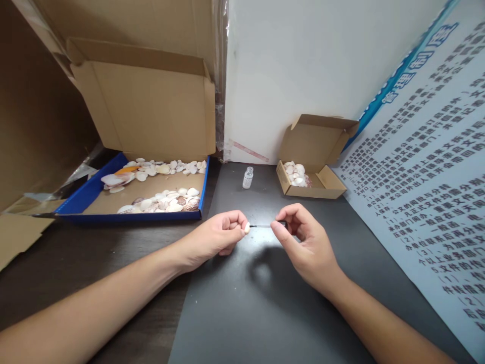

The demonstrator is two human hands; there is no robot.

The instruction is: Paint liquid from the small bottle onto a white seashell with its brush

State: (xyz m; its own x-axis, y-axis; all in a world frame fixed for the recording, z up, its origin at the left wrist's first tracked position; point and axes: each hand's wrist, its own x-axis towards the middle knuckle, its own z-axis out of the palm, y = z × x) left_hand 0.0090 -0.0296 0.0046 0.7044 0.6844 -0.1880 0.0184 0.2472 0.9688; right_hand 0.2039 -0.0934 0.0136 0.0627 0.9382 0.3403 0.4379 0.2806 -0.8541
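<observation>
From the head camera, the left hand [220, 235] is pinching a small pale shell [247, 228] between thumb and fingertips, just above the dark mat [242, 303]. The right hand [303, 242] is pinching the black cap end of a thin brush [265, 225], fingers pressed together on it. The brush's long axis is lying level, running left to right, and its tip is pointing left, touching the shell. Behind the hands, a small clear bottle [247, 177] is standing upright. A big blue-edged box [132, 194] of shells is sitting far left, a small cardboard box [310, 177] of shells far right.
</observation>
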